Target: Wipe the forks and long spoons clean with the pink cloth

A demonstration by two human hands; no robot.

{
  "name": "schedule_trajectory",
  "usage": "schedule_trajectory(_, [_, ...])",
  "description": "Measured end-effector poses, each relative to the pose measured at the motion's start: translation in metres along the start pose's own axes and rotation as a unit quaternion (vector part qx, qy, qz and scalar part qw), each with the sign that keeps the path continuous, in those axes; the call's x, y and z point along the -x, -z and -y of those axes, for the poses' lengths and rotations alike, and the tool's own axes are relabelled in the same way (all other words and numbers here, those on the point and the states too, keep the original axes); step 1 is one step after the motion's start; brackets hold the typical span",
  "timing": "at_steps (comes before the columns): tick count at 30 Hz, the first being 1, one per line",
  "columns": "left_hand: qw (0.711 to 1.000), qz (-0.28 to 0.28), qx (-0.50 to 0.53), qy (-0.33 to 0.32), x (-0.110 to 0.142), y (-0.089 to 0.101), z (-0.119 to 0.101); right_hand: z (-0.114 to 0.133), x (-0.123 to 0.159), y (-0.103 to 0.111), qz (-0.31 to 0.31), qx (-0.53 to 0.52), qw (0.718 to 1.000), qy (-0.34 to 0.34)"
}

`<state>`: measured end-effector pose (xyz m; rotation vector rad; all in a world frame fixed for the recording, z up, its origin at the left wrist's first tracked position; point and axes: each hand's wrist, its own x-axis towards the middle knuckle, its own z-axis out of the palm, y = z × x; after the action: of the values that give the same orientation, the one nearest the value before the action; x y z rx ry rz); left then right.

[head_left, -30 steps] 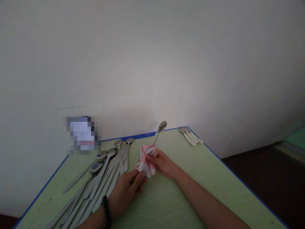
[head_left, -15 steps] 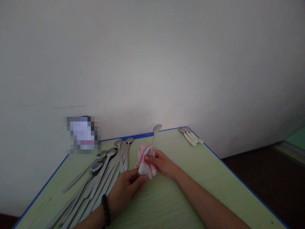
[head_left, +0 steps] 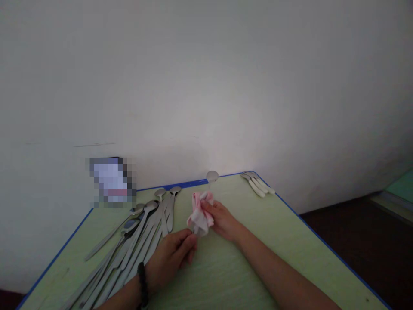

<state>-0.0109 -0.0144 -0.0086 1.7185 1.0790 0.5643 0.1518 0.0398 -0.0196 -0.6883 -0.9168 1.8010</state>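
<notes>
Spoon [head_left: 212,175], pinched by handle tip in L hand [head_left: 176,249], just nearside of cloth [head_left: 200,221]; prob. wrapped mid-handle by cloth, clutched in R hand [head_left: 224,219]; round end beyond cloth. Poss. twist/slip if L pinch too light vs. R tug. Other spoons [head_left: 151,206] left of cloth, forks [head_left: 257,188] far right.

Bare hands [head_left: 176,249], bare forearms [head_left: 277,271], black bracelet [head_left: 142,282] of round beads on the left wrist [head_left: 152,274]
</notes>
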Motion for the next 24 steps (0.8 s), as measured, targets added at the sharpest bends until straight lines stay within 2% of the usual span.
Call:
schedule_trajectory(3, [0.999,0.024,-0.036,-0.025,0.002,0.001,-0.001,0.003,-0.009,0.003,-0.105,-0.091,0.988,0.068])
schedule_trajectory(6, [0.999,0.025,-0.042,-0.025,0.003,0.001,-0.004,0.003,-0.014,0.005,-0.147,-0.118,0.976,0.105])
schedule_trajectory(8, [0.999,0.025,-0.029,-0.023,0.003,0.001,-0.005,0.0,-0.012,0.004,-0.132,-0.069,0.984,0.096])
schedule_trajectory(11, [0.999,0.027,0.01,-0.015,0.002,0.0,-0.004,-0.003,-0.006,0.0,-0.092,0.078,0.989,0.082])
schedule_trajectory(14, [1.0,0.008,0.019,-0.003,0.0,-0.002,0.0,-0.005,0.0,-0.004,-0.09,0.217,0.967,0.095])
schedule_trajectory(16, [1.0,-0.013,-0.016,0.01,0.0,-0.004,0.002,-0.005,0.0,-0.005,-0.108,0.251,0.956,0.103])
schedule_trajectory(18, [0.995,-0.036,-0.09,0.005,0.0,-0.005,0.002,-0.006,-0.003,-0.004,-0.139,0.213,0.961,0.111])
schedule_trajectory(20, [0.982,-0.05,-0.179,-0.018,0.002,-0.006,0.0,-0.006,-0.007,-0.003,-0.171,0.12,0.97,0.122])
schedule_trajectory(22, [0.967,-0.04,-0.251,-0.024,0.004,-0.007,-0.002,-0.006,-0.011,-0.001,-0.192,0.029,0.972,0.136])
schedule_trajectory(24, [0.953,-0.024,-0.302,-0.009,0.006,-0.009,-0.003,-0.006,-0.013,0.0,-0.199,-0.012,0.969,0.145])
